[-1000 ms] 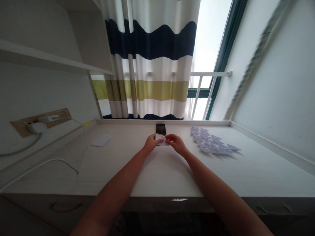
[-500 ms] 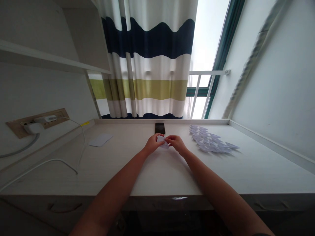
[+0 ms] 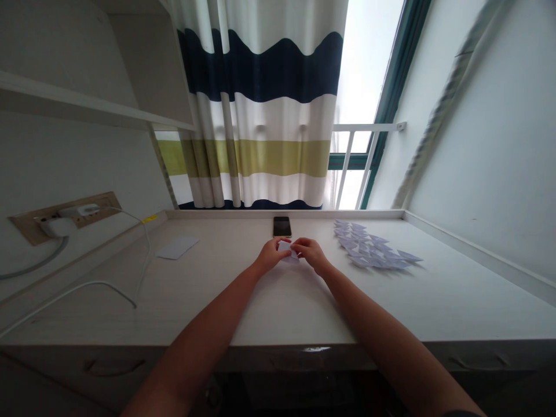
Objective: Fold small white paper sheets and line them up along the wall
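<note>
Between my two hands, just above the white desk [image 3: 286, 307], is a small piece of white paper [image 3: 285, 247]. My left hand [image 3: 271, 253] pinches its left side, with the thumb across the front. At the right side, the fingertips of my right hand [image 3: 310, 252] are closed on the same paper. Fingers cover part of it, so its folds are hard to make out. Right behind the hands lies a dark-screened phone [image 3: 282, 226]. To the right, several folded white paper pieces [image 3: 373, 249] with pointed ends lie in overlapping rows.
Flat white paper [image 3: 178, 247] lies on the left of the desk. A white cable [image 3: 145, 260] trails from the wall socket [image 3: 67, 215] over the desk's left side. A raised ledge [image 3: 226, 214] runs along the back, below the striped curtain [image 3: 260, 116].
Both hands stay almost in place on the small paper, with only slight finger movement. The view has shifted very slightly; the other things lie as before.
</note>
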A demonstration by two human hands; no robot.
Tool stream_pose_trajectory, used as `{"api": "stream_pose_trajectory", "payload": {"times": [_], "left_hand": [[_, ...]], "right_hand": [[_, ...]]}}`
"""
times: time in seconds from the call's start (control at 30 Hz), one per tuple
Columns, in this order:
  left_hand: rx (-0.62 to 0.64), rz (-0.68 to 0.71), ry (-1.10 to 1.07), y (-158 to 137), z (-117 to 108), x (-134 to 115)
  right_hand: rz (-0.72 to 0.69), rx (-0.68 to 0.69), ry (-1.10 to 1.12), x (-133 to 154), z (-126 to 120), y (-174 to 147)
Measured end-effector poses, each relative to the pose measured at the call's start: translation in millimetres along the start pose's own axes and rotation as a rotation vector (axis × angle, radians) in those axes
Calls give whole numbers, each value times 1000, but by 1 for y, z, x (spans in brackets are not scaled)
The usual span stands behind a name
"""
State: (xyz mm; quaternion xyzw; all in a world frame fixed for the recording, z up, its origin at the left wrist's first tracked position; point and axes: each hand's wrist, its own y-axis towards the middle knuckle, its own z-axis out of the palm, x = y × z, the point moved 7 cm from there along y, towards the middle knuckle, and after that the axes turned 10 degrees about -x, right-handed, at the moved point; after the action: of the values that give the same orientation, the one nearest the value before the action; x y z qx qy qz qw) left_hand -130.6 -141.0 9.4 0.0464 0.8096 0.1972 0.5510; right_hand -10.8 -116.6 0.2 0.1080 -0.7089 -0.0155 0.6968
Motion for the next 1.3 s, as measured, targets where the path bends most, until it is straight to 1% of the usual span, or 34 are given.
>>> {"api": "stream_pose_trajectory", "payload": {"times": [0.17, 0.27, 0.37, 0.5, 0.57, 0.73, 0.87, 1.0, 1.07, 1.2, 1.3], "left_hand": [[-4, -9, -36, -1, -1, -3], [-38, -62, -21, -2, -6, -4], [-49, -88, -2, -4, -8, -6], [-50, -72, -7, -3, -7, -5], [-54, -74, -43, -1, -6, -3], [-142, -108, -128, 2, -11, 5], [-145, -123, -191, 3, -10, 8], [-163, -153, -239, 5, -11, 12], [-171, -174, -268, 5, -11, 13], [-172, -193, -311, 4, -10, 13], [-173, -200, -348, 3, -9, 11]], "right_hand": [[139, 44, 125, -4, 3, -6], [155, 68, 121, -6, 4, -5], [104, 53, 60, -7, 2, -1], [75, 40, 35, -9, 4, 2], [73, 42, 42, -10, 5, 2], [12, 44, -28, -8, 5, 4], [-59, 12, -54, -6, 3, 7], [-88, 46, -51, -4, 5, 8], [-134, 61, -75, -1, 5, 7], [-240, 38, -159, 4, 3, 6], [-279, 25, -188, 6, 3, 5]]}}
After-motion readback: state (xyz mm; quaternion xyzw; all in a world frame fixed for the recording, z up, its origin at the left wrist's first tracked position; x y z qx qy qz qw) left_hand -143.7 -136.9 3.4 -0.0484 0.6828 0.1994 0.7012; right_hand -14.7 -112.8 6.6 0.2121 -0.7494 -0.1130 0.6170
